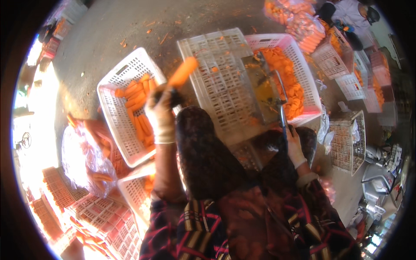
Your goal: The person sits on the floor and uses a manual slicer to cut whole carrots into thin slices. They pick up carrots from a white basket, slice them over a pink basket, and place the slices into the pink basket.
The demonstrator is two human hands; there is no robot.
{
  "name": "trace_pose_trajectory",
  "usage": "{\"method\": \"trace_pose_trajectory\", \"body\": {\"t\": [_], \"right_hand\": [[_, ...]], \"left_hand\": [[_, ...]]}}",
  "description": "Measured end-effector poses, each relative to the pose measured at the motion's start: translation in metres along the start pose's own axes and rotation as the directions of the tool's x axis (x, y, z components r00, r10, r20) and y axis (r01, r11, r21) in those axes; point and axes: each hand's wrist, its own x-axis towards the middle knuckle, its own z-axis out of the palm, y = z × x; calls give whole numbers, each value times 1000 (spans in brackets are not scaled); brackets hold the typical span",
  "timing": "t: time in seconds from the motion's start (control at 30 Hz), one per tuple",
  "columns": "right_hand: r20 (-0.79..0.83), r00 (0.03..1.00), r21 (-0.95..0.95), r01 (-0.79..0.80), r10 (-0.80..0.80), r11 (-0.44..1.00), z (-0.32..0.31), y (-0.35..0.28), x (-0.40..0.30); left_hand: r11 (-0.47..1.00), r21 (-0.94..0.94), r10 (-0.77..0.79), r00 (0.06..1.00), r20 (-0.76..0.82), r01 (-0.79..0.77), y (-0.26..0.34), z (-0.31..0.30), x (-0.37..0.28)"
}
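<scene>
My left hand (162, 109), in a white glove with dark fingers, grips a thick peeled carrot (183, 72) by its lower end. The carrot points up and right, above the gap between two crates. My right hand (294, 146) is closed around the handle of a metal cutting blade (282, 112), at the right end of a worn board (261, 87). That board lies on an upturned white plastic crate (221, 78) in front of my knees. Beyond it, a white-pink crate (312, 84) holds a heap of orange carrot slices (289, 87).
At left, a white crate (107, 84) holds whole carrots (138, 94). A clear plastic bag (84, 159) and stacked crates (107, 217) stand lower left. Bagged carrots (304, 29) and a person (351, 16) are at upper right. A motorbike (378, 182) stands at right.
</scene>
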Motion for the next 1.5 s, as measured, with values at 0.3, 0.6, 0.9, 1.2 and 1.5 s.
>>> {"method": "trace_pose_trajectory", "body": {"t": [0.3, 0.6, 0.9, 1.2, 1.5], "right_hand": [[279, 784, -456, 616, -554, 642, -51, -46, -9], [-24, 963, -326, 246, -268, 913, -16, -66, -30], [216, 815, -380, 578, -538, 722, -33, -61, -20], [69, 928, -310, 370, -367, 876, -11, 19, 14], [187, 895, -396, 445, -404, 803, -40, -75, -22]], "left_hand": [[925, 376, -158, 953, 257, 51, -131, 125, -99], [882, 470, -152, 917, 369, -43, -112, 136, -90], [861, 498, -303, 887, 349, 98, -102, 133, -79], [842, 534, -330, 856, 398, 76, -113, 140, -69], [824, 517, -58, 871, 487, -234, -140, 134, -74]]}}
